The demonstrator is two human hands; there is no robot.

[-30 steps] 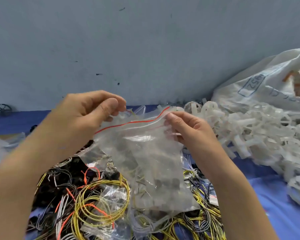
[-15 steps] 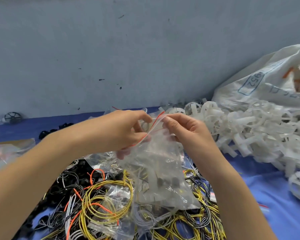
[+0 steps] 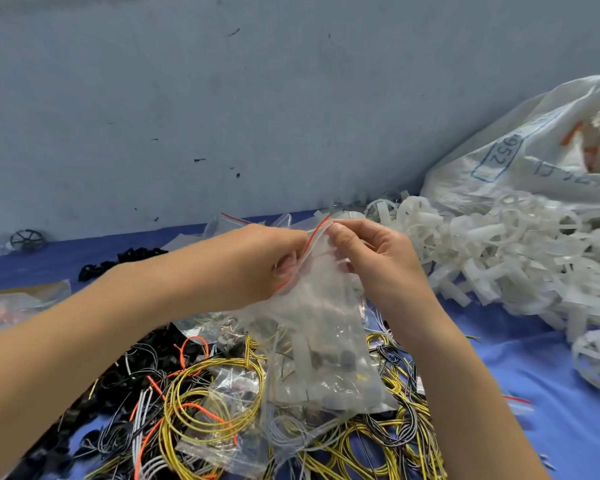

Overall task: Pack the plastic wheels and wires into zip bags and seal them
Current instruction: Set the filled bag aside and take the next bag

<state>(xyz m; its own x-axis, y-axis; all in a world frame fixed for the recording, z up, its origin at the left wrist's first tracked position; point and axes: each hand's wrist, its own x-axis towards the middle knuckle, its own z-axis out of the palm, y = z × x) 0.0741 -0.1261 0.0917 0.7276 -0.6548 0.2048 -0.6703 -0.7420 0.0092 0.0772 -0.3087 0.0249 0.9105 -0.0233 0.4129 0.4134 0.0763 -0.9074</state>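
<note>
1. Pinching the zip bag at its red-striped top with the left hand, fingers curled.
2. Pinching the same edge just beside with the right hand.
3. Hanging over tangled wires, perhaps touching them.

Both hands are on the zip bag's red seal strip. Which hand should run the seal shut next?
Left hand, probably. Its grip pinches the red strip of the zip bag partway along, with bare strip leading to the right hand, which pins the top corner and suits anchoring.
</note>
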